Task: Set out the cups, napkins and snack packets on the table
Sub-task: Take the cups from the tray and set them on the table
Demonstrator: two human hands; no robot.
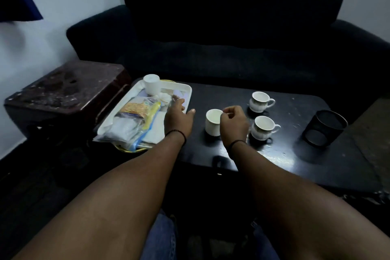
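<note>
A dark low table point(274, 154) stands before a dark sofa point(232, 27). Three white cups are on the table. A handled cup point(260, 101) sits at the far side on a dark coaster. A second handled cup point(264, 127) sits nearer, also on a dark coaster. A third cup point(213, 122), whose handle is not visible, stands to their left, directly on the tabletop.

The right hand point(233, 122) is at the right side of the third cup, fingers curled, thumb and forefinger at its rim. Whether they actually pinch the cup cannot be told.

The left hand point(178, 116) reaches over the right edge of a white tray point(179, 87) at the table's left end, fingers extended and loosely spread, holding nothing visible.

In the tray: a white upturned cup point(151, 86) at the far corner, clear snack packets point(135, 118) along the left side, and white napkins point(156, 131) lying flat at the near right. A crumpled white item lies near the fingertips; its nature cannot be told.

A black mesh holder point(322, 129) lies on its side at the table's right. A dark brown side table point(67, 88) stands to the left of the tray.
</note>
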